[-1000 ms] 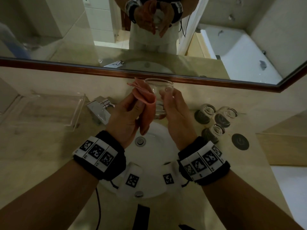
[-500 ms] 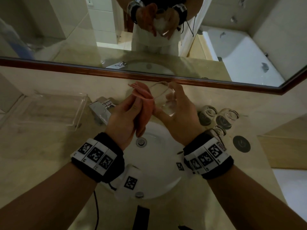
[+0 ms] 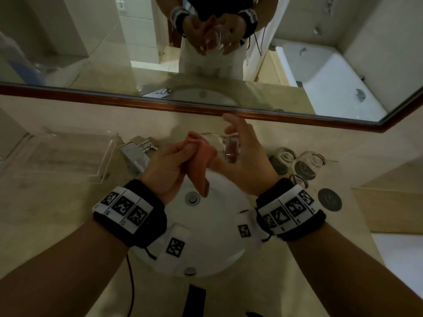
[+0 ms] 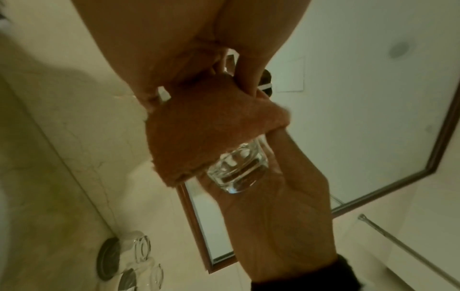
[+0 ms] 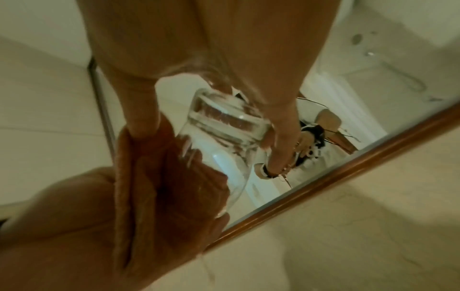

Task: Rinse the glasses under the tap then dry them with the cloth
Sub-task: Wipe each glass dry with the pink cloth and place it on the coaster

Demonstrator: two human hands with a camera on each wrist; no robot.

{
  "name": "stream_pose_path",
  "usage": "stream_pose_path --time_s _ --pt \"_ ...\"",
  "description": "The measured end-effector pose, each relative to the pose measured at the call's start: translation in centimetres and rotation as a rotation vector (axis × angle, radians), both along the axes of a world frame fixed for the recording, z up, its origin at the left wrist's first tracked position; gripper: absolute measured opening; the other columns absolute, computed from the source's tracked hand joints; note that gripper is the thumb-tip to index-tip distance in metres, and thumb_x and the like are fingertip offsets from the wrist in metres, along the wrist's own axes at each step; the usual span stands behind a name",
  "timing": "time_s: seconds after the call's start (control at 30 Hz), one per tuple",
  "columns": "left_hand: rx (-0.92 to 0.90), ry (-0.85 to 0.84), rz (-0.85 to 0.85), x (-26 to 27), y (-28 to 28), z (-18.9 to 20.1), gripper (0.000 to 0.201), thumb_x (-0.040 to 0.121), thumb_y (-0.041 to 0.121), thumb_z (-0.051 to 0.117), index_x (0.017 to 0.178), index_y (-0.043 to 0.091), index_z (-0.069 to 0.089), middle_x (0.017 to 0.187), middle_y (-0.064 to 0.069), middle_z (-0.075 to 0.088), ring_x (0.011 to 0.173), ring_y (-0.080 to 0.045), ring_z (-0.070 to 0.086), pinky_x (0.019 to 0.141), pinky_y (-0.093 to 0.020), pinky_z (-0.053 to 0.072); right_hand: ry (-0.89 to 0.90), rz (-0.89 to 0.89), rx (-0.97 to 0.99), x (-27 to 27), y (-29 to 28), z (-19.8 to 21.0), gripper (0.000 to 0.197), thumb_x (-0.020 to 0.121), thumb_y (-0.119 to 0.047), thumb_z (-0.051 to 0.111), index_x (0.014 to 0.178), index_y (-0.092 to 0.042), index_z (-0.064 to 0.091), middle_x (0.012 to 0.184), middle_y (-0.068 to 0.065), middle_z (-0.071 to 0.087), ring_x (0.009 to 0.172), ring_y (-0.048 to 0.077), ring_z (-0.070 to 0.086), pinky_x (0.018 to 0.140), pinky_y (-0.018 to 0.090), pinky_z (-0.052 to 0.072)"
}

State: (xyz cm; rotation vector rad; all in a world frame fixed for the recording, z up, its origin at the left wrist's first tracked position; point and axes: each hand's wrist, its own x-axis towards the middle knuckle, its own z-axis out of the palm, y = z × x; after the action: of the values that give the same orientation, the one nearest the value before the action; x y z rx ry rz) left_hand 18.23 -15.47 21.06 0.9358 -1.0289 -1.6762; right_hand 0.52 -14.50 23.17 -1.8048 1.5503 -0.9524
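Head view: right hand (image 3: 246, 165) cups the glass (image 3: 225, 148), rim hidden by cloth (image 3: 201, 161) pinched in left hand (image 3: 169, 165) fingers.

Pink cloth (image 3: 201, 156), clear glass (image 3: 229, 149), white sink (image 3: 219, 225), brown-framed mirror (image 3: 160, 105).

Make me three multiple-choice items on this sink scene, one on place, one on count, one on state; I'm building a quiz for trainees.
1. Where do the other glasses stand?
A. Counter, right of the basin
B. In the clear tray
C. In the basin

2. How many glasses stand on the counter?
A. One
B. Three
C. Five

3. How is the held glass oriented?
A. Upright
B. Upside down on the counter
C. Tipped sideways

Answers:
1 A: they cluster on the counter beside the basin, right of the right hand.
2 B: three rims show there.
3 C: its mouth faces the pink cloth that the left hand grips.
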Motion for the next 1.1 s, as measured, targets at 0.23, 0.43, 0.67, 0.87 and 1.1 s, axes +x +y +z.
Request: stream_pose_path --time_s 0.23,0.43,0.67,0.87,1.1 --pt "0.036 0.074 0.036 0.1 -0.1 0.1 0.03 0.082 0.023 0.053 0.105 0.01 0.068 0.09 0.003 0.076 0.092 -0.011 0.07 0.083 -0.022 0.057 -0.355 -0.13 0.356 -0.5 0.3 0.6 0.038 0.097 -0.044 0.057 0.112 -0.01 0.056 0.082 0.014 0.068 0.064 0.028 0.064 0.065 0.046 0.057" --pt "0.041 -0.04 0.171 0.8 -0.8 0.2 0.045 0.091 0.03 0.055 0.12 -0.003 0.065 0.119 -0.017 0.07 0.12 -0.029 0.063 0.1 -0.032 0.051 -0.351 -0.086 0.155 -0.4 0.8 0.3 0.036 0.088 -0.026 0.076 0.117 -0.022 0.056 0.111 0.005 0.063 0.075 0.026 0.072 0.068 0.049 0.063" --pt "0.099 -0.021 0.187 0.6 -0.6 0.1 0.048 0.101 0.038 0.043 0.126 0.004 0.065 0.116 -0.012 0.073 0.107 -0.025 0.067 0.087 -0.036 0.049 -0.26 -0.022 0.031 -0.1 1.4 0.1 0.058 0.067 -0.004 0.085 0.111 -0.029 0.058 0.112 -0.012 0.062 0.09 0.019 0.066 0.076 0.048 0.061" --pt "-0.002 0.025 0.005 0.3 0.5 0.5 0.079 0.086 0.049 0.063 0.116 -0.023 0.049 0.071 -0.027 0.054 0.069 -0.037 0.046 0.073 -0.035 0.045 -0.237 -0.018 -0.068 0.0 1.1 -0.5 0.061 0.062 0.006 0.08 0.104 -0.032 0.057 0.11 0.004 0.062 0.091 0.02 0.066 0.073 0.044 0.06" --pt "-0.071 -0.058 0.052 -0.3 0.6 0.3 0.052 0.087 0.027 0.061 0.087 -0.024 0.054 0.051 -0.011 0.048 0.049 -0.023 0.038 0.059 -0.036 0.036 -0.308 -0.034 0.09 0.7 1.2 1.0 0.048 0.087 -0.05 0.066 0.12 -0.018 0.054 0.104 0.001 0.064 0.082 0.016 0.067 0.068 0.031 0.058"
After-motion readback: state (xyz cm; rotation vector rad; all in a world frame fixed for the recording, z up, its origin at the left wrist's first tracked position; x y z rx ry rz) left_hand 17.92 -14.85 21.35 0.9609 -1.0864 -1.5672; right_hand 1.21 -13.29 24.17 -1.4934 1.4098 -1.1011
